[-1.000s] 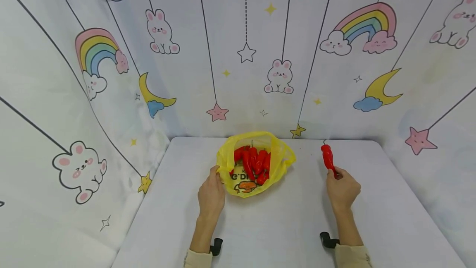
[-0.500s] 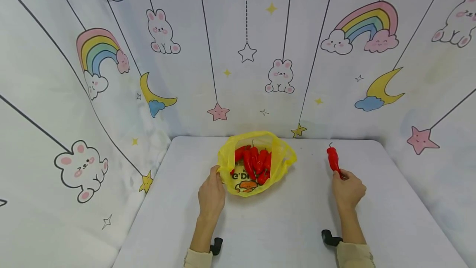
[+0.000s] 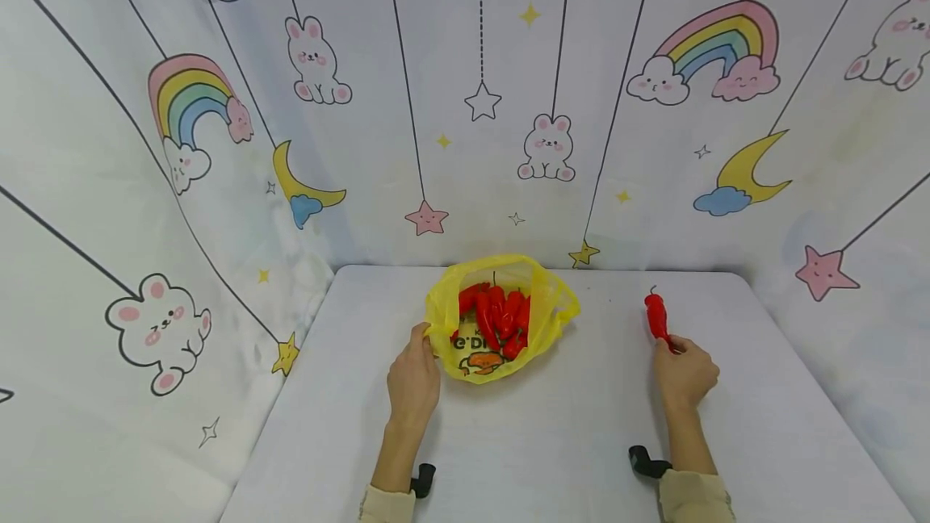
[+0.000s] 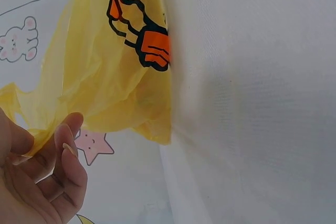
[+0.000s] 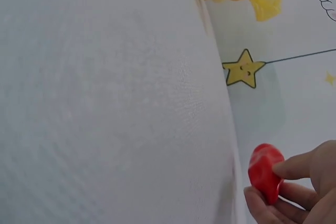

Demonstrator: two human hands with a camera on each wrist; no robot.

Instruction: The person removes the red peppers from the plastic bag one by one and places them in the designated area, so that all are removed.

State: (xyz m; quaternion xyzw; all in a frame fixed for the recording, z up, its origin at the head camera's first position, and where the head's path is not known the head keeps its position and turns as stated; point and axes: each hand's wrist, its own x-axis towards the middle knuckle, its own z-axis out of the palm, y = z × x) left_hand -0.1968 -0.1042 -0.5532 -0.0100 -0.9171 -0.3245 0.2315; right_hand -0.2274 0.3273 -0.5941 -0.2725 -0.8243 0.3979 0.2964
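A yellow plastic bag (image 3: 443, 305) with black print stands on the white table, its mouth spread wide. Several red peppers (image 3: 485, 321) lie inside it. My left hand (image 3: 414, 382) pinches the bag's left rim; in the left wrist view the thumb and fingers (image 4: 68, 156) grip the thin plastic. Off to the right, my right hand (image 3: 686, 374) holds one red pepper (image 3: 656, 315) by its lower end, stem pointing away from me. The right wrist view shows that pepper (image 5: 265, 174) between thumb and fingertips, beside the table surface.
The white table (image 3: 530, 450) ends at a backdrop (image 3: 378, 103) printed with rabbits, stars and rainbows, right behind the bag. Black camera mounts (image 3: 647, 462) sit at both wrists.
My right hand has moved a little to the right and toward me with the pepper, away from the bag. The left hand and the bag stay in place.
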